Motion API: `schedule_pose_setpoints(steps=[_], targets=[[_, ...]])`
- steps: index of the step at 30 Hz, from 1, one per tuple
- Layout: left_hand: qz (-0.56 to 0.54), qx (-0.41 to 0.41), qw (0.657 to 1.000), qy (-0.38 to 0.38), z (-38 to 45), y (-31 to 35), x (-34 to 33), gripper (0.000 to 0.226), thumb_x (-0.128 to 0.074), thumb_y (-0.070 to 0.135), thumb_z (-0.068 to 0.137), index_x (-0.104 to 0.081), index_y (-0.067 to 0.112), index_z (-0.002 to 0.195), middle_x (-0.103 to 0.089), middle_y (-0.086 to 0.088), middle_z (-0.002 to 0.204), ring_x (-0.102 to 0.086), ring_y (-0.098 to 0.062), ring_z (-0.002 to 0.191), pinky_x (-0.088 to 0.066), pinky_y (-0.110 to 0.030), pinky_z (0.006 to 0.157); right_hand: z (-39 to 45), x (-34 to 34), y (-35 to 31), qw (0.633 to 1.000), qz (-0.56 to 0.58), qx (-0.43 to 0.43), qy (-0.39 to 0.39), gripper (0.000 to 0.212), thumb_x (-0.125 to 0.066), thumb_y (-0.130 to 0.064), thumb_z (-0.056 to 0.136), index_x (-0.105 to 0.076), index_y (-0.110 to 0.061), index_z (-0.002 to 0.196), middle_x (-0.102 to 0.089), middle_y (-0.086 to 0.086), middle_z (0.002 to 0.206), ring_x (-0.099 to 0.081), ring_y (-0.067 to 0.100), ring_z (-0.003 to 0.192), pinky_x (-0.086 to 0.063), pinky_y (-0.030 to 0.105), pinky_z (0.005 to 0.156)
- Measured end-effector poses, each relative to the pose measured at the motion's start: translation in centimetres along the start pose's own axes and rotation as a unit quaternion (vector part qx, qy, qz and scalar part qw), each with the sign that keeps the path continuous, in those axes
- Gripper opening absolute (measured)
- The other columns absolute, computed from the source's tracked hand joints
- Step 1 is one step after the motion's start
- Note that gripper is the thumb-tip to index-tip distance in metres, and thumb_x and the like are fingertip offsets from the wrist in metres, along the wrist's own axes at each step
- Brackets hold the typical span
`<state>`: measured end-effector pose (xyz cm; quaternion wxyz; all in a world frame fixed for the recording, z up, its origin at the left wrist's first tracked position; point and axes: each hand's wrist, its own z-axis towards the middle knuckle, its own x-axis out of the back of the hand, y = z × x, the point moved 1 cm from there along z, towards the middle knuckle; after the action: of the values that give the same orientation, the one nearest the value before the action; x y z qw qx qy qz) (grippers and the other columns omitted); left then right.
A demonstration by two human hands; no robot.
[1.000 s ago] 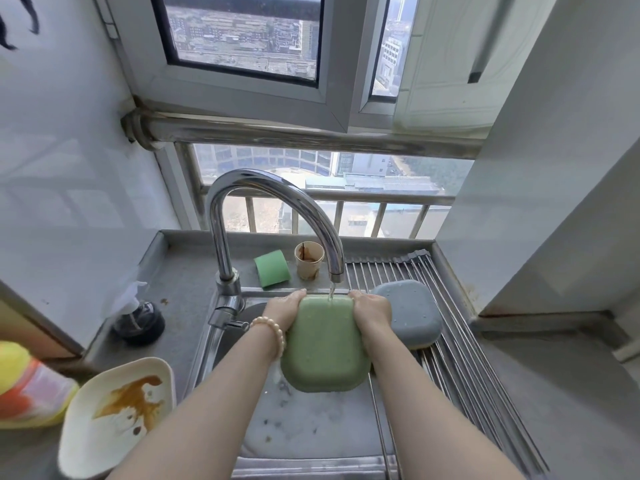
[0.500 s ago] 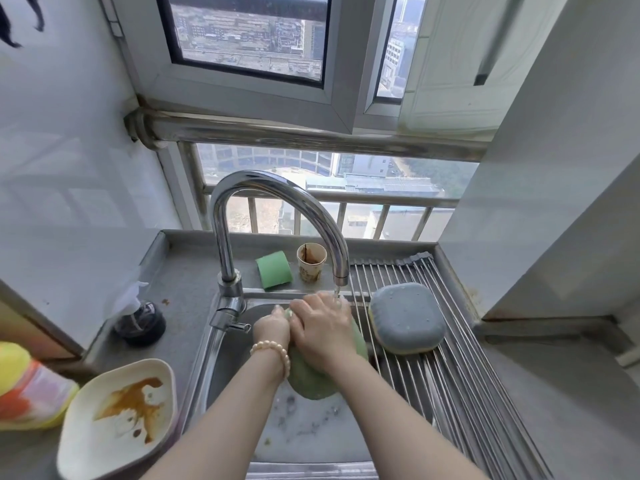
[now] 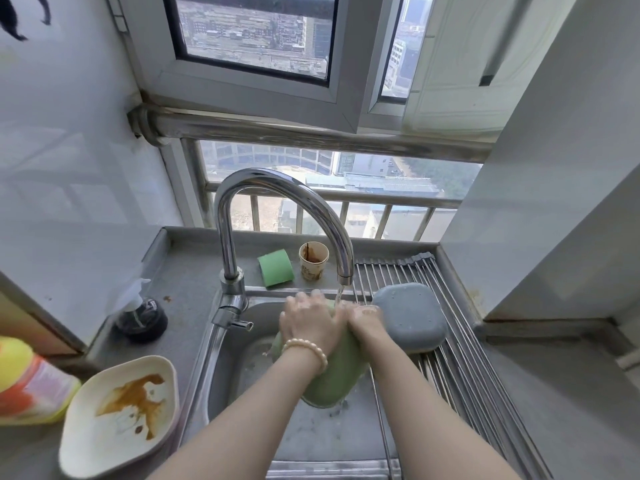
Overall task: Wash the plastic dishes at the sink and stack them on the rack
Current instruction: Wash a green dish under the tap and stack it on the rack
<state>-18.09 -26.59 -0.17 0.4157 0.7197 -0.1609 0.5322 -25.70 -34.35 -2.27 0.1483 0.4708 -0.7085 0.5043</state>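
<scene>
From the head camera, the sink [image 3: 242, 368] sits in the middle, with a wall close on the left and another wall close on the right. The tap [image 3: 277, 202] curves over the sink, and water runs from its tip. The rack [image 3: 460, 375] of metal bars covers the right side of the sink, out to the 3 o'clock edge. There is little free room above the bowl because the tap hangs right over the hands.

The green dish [image 3: 332, 379] is held over the sink under the water. Much of it is hidden behind the hands and wrists; only its lower part shows. The left hand [image 3: 310, 320] lies over its upper left part with fingers spread flat on it. The right hand [image 3: 363, 318] grips its upper right edge, fingers curled round the rim.

A grey dish [image 3: 410, 315] lies upside down on the rack, just beside the right hand at 3 o'clock. A dirty white dish [image 3: 119, 414] waits at 8 o'clock, cut off a little by the arm. A paper cup [image 3: 313, 260] and a green sponge [image 3: 276, 267] stand at 12 o'clock.
</scene>
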Motion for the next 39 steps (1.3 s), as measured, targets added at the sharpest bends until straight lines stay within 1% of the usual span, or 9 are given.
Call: schedule_pose_setpoints(steps=[5,8,13,17,21,26,31,35,39], targets=[[0.048,-0.132,0.988,0.059,-1.5,0.8,-2.1,0.053,-0.027,0.052,0.088,-0.063,0.028,0.12,-0.061,-0.009,0.122,-0.058,-0.03,0.108,-0.043,-0.047,0.094,-0.5,-1.1,2.2,0.942,0.308,-0.122,0.056,0.042,-0.051,-0.038,0.097,-0.065,0.001,0.095,-0.068,0.018,0.104,-0.061,0.033,0.106,-0.046,0.041,0.098],[0.047,-0.047,0.997,-0.027,-0.7,0.6,-1.7,0.049,-0.027,0.053,0.093,-0.048,0.031,0.131,-0.053,-0.004,0.131,-0.048,-0.026,0.118,-0.034,-0.043,0.098,-2.1,-1.8,2.0,0.949,0.281,-0.097,0.104,0.045,-0.045,-0.038,0.099,-0.068,0.0,0.091,-0.069,0.017,0.099,-0.062,0.033,0.1,-0.048,0.037,0.089],[-0.147,0.168,0.967,-0.125,1.9,-0.1,-0.7,0.036,-0.043,0.048,0.088,-0.064,0.028,0.11,-0.062,-0.001,0.121,-0.047,-0.027,0.121,-0.027,-0.043,0.097,-4.3,-2.6,2.1,0.955,0.228,-0.088,0.168,0.054,-0.04,-0.047,0.099,-0.061,-0.01,0.066,-0.066,0.013,0.08,-0.056,0.032,0.078,-0.037,0.031,0.067],[-0.148,0.093,0.98,-0.091,2.1,-0.3,-0.4,0.03,-0.04,0.039,0.093,-0.063,0.023,0.082,-0.068,-0.004,0.109,-0.056,-0.027,0.105,-0.033,-0.036,0.094,-4.2,-2.4,2.1,0.937,0.283,-0.099,0.178,0.05,-0.045,-0.041,0.098,-0.057,-0.009,0.061,-0.06,0.01,0.073,-0.053,0.03,0.074,-0.039,0.033,0.069],[0.029,-0.083,0.995,0.038,-0.7,0.9,-0.6,0.059,-0.033,0.067,0.083,-0.056,0.028,0.121,-0.056,0.001,0.121,-0.048,-0.023,0.115,-0.026,-0.042,0.105,-3.5,-2.7,1.8,0.889,0.404,-0.139,0.163,0.04,-0.051,-0.04,0.096,-0.071,-0.007,0.083,-0.069,0.01,0.085,-0.063,0.03,0.085,-0.052,0.041,0.085],[-0.001,0.011,1.0,-0.027,0.8,0.4,-0.1,0.055,-0.043,0.069,0.081,-0.057,0.031,0.119,-0.06,0.001,0.12,-0.049,-0.023,0.117,-0.032,-0.044,0.1,-3.0,-3.9,1.5,0.904,0.367,-0.127,0.176,0.048,-0.048,-0.046,0.096,-0.069,-0.01,0.073,-0.071,0.015,0.086,-0.065,0.035,0.089,-0.052,0.044,0.084],[-0.123,0.078,0.989,-0.031,2.5,0.2,1.1,0.032,-0.043,0.047,0.092,-0.062,0.024,0.081,-0.069,-0.002,0.103,-0.057,-0.025,0.101,-0.032,-0.037,0.093,-3.3,-4.1,1.0,0.878,0.423,-0.137,0.18,0.047,-0.052,-0.041,0.095,-0.058,-0.014,0.057,-0.065,0.009,0.073,-0.058,0.026,0.073,-0.053,0.044,0.078],[0.077,-0.109,0.989,0.061,-0.2,1.0,0.6,0.062,-0.025,0.073,0.079,-0.058,0.029,0.108,-0.057,0.008,0.116,-0.048,-0.019,0.114,-0.022,-0.047,0.109,-2.9,-3.1,0.7,0.815,0.539,-0.166,0.133,0.032,-0.057,-0.029,0.095,-0.062,-0.009,0.07,-0.066,0.008,0.078,-0.063,0.025,0.08,-0.054,0.039,0.081],[0.015,-0.015,1.0,-0.006,0.4,0.0,0.4,0.073,-0.038,0.081,0.074,-0.048,0.033,0.129,-0.051,0.003,0.129,-0.041,-0.023,0.124,-0.022,-0.054,0.108,-3.0,-3.2,0.6,0.842,0.503,-0.146,0.132,0.033,-0.056,-0.034,0.095,-0.066,-0.012,0.072,-0.066,0.006,0.079,-0.063,0.026,0.082,-0.053,0.042,0.085]])
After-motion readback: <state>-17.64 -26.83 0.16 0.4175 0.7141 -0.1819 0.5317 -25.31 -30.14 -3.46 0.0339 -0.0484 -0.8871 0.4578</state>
